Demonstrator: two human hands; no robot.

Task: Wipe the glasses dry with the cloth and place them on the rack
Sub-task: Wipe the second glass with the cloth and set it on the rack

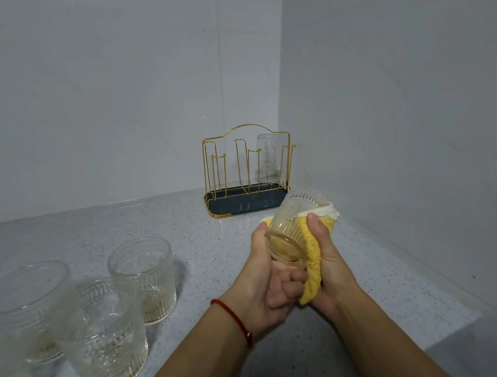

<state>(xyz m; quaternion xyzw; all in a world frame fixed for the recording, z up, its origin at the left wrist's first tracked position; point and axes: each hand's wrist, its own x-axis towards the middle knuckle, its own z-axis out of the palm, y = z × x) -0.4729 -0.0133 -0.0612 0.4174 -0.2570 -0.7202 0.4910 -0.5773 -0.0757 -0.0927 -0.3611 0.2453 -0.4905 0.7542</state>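
A: Which step?
B: Wiping. Left hand [269, 280] grips the glass [290, 227] above the tabletop [205, 257]; right hand [329, 260] clasps the cloth [312, 262] around it.
A: Next?
B: Probably upend it onto a free rack [248, 169] prong.

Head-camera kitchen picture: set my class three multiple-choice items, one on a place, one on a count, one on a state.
1. Where does the gold wire rack with dark blue tray stand?
A. counter's far corner
B. floor
C. shelf

2. How many clear ribbed glasses hang on it?
A. none
B. one
C. four

3. The clear ribbed glass in hand is:
A. upright on the counter
B. wrapped in the yellow knitted cloth
C. broken

Answers: 1 A, it stands where the walls meet; 2 B, one upturned glass sits on a prong; 3 B, left hand and right hand clasp it.
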